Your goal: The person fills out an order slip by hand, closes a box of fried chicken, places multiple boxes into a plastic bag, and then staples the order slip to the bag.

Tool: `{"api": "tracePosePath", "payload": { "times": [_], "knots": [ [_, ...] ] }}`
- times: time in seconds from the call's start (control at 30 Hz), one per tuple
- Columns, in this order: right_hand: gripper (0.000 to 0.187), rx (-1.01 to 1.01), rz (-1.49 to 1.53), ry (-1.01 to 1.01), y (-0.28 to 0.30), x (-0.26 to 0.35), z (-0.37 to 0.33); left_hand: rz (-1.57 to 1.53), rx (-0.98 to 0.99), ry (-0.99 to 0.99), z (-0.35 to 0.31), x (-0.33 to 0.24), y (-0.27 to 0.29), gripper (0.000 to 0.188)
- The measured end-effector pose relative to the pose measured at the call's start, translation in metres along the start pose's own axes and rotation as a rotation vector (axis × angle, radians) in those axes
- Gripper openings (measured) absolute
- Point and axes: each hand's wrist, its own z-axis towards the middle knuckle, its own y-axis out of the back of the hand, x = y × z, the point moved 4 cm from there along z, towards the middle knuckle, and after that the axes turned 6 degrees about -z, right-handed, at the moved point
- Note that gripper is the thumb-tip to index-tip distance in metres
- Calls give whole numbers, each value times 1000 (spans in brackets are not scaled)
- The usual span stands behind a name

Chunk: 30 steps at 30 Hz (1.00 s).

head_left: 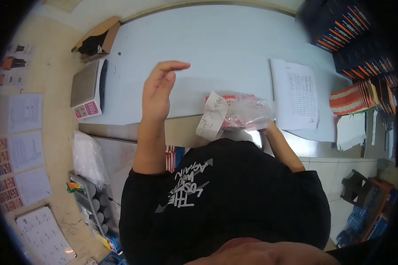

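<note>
My left hand is raised over the near part of the table, its fingers stretched and bent toward the right. It holds nothing, and the thumb shows apart from the fingers. Close to my body, at the table's front edge, is a clear plastic bag with something red and white in or under it. A long white paper slip with print hangs over the bag's left side. My right hand grips the bag's lower right side; most of its fingers are hidden by the plastic.
A printed form on a paper stack lies right of the bag. Stacked dark boxes with orange edges and red-white packets stand farther right. On the left are a scale and an opened cardboard box. White plastic bags hang below.
</note>
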Motion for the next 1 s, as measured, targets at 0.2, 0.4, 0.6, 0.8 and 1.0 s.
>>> {"api": "tracePosePath", "payload": {
  "times": [0.2, 0.4, 0.6, 0.8, 1.0],
  "knots": [
    [57, 7, -46, -12, -18, 18, 1, -54, -187, 742, -145, 173, 25, 37],
    [53, -81, -29, 5, -5, 21, -8, -340, -14, 1013, -185, 204, -11, 44],
    [48, -97, -30, 14, -11, 22, -12, -333, 93, 945, -196, 233, 0, 46],
    [45, -109, -15, 31, -14, 23, -11, 579, 30, 379, -140, 164, 8, 47],
    [42, -103, -3, 31, -22, 22, -7, 796, 313, -94, -92, 143, -53, 53]
  ]
}}
